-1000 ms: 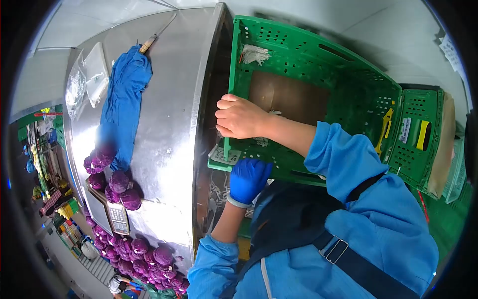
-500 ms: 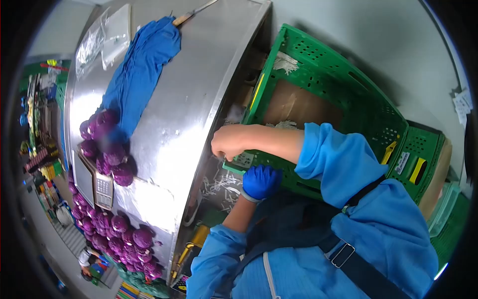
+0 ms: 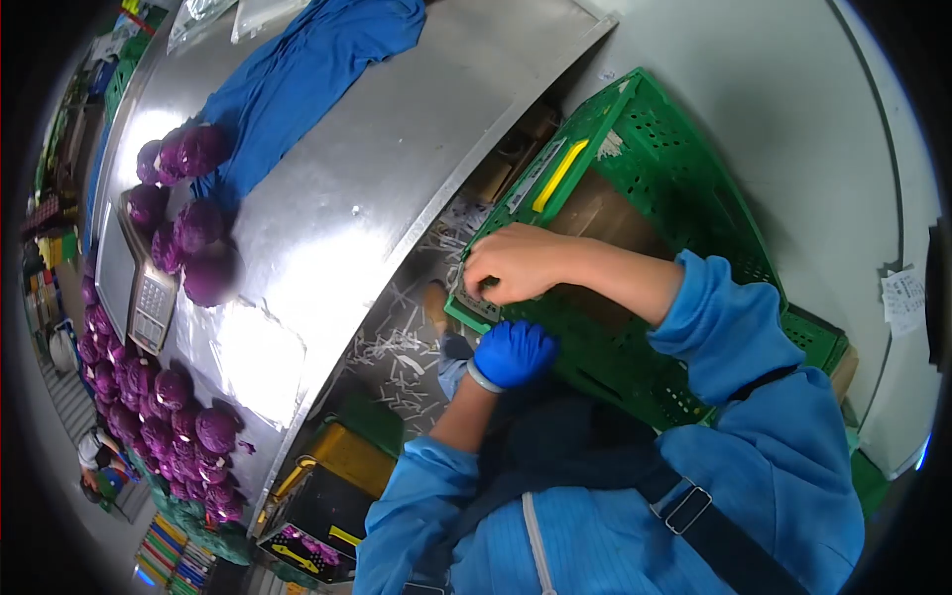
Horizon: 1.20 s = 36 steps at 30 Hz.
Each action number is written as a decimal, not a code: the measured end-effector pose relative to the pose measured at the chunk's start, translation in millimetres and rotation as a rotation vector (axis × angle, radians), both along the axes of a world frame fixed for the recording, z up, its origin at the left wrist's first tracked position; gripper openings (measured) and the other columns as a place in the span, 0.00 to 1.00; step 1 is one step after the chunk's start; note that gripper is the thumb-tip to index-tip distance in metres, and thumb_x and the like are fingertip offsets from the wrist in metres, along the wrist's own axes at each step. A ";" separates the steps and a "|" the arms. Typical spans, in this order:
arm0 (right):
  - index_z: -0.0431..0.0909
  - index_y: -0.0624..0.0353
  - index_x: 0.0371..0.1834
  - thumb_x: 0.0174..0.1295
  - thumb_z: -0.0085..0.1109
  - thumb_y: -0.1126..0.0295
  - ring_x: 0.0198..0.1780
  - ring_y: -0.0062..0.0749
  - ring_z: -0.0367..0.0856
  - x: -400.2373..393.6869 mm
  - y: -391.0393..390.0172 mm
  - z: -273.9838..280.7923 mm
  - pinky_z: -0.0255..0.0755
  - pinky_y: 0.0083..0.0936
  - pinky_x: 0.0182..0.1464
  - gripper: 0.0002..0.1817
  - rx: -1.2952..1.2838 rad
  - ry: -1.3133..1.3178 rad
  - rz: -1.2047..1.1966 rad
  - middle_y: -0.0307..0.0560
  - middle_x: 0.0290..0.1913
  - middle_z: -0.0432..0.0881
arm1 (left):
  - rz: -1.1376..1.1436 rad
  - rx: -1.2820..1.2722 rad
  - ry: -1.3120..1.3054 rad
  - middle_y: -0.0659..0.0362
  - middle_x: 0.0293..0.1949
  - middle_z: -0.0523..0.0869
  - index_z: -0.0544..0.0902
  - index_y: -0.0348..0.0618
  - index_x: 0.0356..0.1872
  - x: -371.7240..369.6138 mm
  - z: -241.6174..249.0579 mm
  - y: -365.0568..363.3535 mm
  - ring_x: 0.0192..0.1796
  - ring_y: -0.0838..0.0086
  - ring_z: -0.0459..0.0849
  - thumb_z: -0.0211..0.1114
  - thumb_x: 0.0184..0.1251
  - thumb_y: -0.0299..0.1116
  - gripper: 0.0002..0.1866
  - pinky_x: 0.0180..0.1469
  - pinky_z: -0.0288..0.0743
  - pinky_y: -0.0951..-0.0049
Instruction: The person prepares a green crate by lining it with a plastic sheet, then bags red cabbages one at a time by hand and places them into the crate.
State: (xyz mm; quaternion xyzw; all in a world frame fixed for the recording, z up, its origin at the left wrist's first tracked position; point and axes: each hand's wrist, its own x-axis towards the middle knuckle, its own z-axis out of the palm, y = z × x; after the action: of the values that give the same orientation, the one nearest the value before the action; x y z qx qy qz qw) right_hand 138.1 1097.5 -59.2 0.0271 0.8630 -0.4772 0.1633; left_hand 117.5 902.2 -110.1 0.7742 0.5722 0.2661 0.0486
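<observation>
A large green plastic crate (image 3: 684, 169) stands tilted on its side edge in front of me, with brown cardboard (image 3: 610, 213) inside. My right hand (image 3: 521, 263), bare, curls its fingers over the crate's end wall, close to a pale label. Just below it, my left hand (image 3: 514, 354) in a blue glove is closed at the crate's lower corner. Its fingertips are partly hidden against the crate. A yellow handle (image 3: 560, 176) shows on the end wall above my right hand.
Left of the crate runs a steel table (image 3: 367, 159) bearing red cabbages (image 3: 149, 407), a scale (image 3: 149, 302) and a blue cloth (image 3: 307, 89). Shredded paper (image 3: 407, 362) litters the floor. A black crate (image 3: 322, 506) stands below the table. Another person (image 3: 104, 461) is far left.
The crate has turned, so its end wall and yellow handle now show more. Both hands stay at its end. My view has shifted, bringing more floor and the black crate into sight.
</observation>
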 end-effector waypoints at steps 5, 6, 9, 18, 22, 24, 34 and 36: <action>0.84 0.49 0.25 0.42 0.66 0.65 0.45 0.35 0.77 18.7 -11.5 -1.8 0.78 0.34 0.39 0.06 0.271 0.063 0.188 0.35 0.34 0.80 | -0.007 -0.024 -0.073 0.62 0.21 0.72 0.72 0.52 0.19 -4.0 -0.1 -4.6 0.23 0.70 0.72 0.70 0.51 0.37 0.13 0.23 0.64 0.68; 0.84 0.49 0.26 0.41 0.68 0.64 0.45 0.35 0.77 19.8 -16.1 -6.7 0.77 0.33 0.40 0.08 0.325 0.089 0.202 0.35 0.34 0.79 | 0.010 0.012 -0.060 0.62 0.22 0.72 0.73 0.52 0.19 -5.4 2.1 -6.3 0.23 0.70 0.73 0.70 0.51 0.37 0.13 0.24 0.65 0.68; 0.83 0.49 0.26 0.40 0.71 0.60 0.45 0.34 0.76 20.4 -26.5 -11.2 0.77 0.31 0.42 0.11 0.453 0.121 0.226 0.34 0.34 0.78 | 0.004 0.103 -0.044 0.62 0.23 0.73 0.74 0.51 0.22 -8.7 0.0 -10.6 0.25 0.69 0.73 0.71 0.52 0.38 0.12 0.26 0.66 0.69; 0.85 0.49 0.23 0.48 0.63 0.58 0.39 0.35 0.79 15.0 -27.6 -12.1 0.78 0.34 0.35 0.09 0.435 0.174 0.110 0.35 0.29 0.80 | 0.014 0.178 -0.071 0.63 0.28 0.74 0.76 0.51 0.29 -7.4 -4.3 -14.0 0.28 0.70 0.73 0.71 0.54 0.37 0.11 0.30 0.66 0.71; 0.81 0.55 0.19 0.53 0.60 0.62 0.31 0.35 0.81 10.8 -25.3 -19.2 0.76 0.33 0.31 0.11 0.363 0.082 -0.105 0.39 0.25 0.80 | -0.003 0.171 -0.084 0.63 0.28 0.75 0.77 0.52 0.31 -8.3 -4.9 -13.8 0.29 0.71 0.73 0.69 0.54 0.36 0.08 0.30 0.66 0.71; 0.79 0.60 0.18 0.56 0.59 0.65 0.26 0.37 0.82 3.7 -22.0 -22.4 0.75 0.33 0.29 0.13 0.296 0.008 -0.321 0.43 0.22 0.79 | -0.013 0.174 -0.094 0.63 0.29 0.75 0.81 0.52 0.36 -7.9 -6.2 -14.1 0.30 0.72 0.73 0.66 0.55 0.33 0.07 0.29 0.64 0.71; 0.81 0.66 0.22 0.57 0.58 0.66 0.25 0.53 0.80 -49.9 9.7 -13.1 0.73 0.39 0.30 0.14 0.120 0.086 -1.254 0.58 0.25 0.81 | 0.094 0.082 -0.183 0.65 0.22 0.69 0.75 0.55 0.24 15.5 -5.1 -11.9 0.25 0.73 0.71 0.65 0.54 0.35 0.06 0.25 0.60 0.70; 0.82 0.66 0.26 0.58 0.58 0.68 0.23 0.48 0.81 -67.7 53.1 1.1 0.74 0.37 0.29 0.12 0.222 0.067 -1.215 0.59 0.27 0.82 | 0.111 0.053 -0.168 0.66 0.22 0.68 0.75 0.55 0.24 15.4 -2.9 -14.5 0.24 0.74 0.71 0.64 0.55 0.34 0.05 0.23 0.59 0.69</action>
State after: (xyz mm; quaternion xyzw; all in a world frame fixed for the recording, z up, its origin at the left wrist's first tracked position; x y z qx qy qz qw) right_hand 70.3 1150.6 -58.1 0.5156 0.7424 -0.3930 -0.1689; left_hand 133.0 887.7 -113.1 0.7172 0.6011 0.3472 0.0610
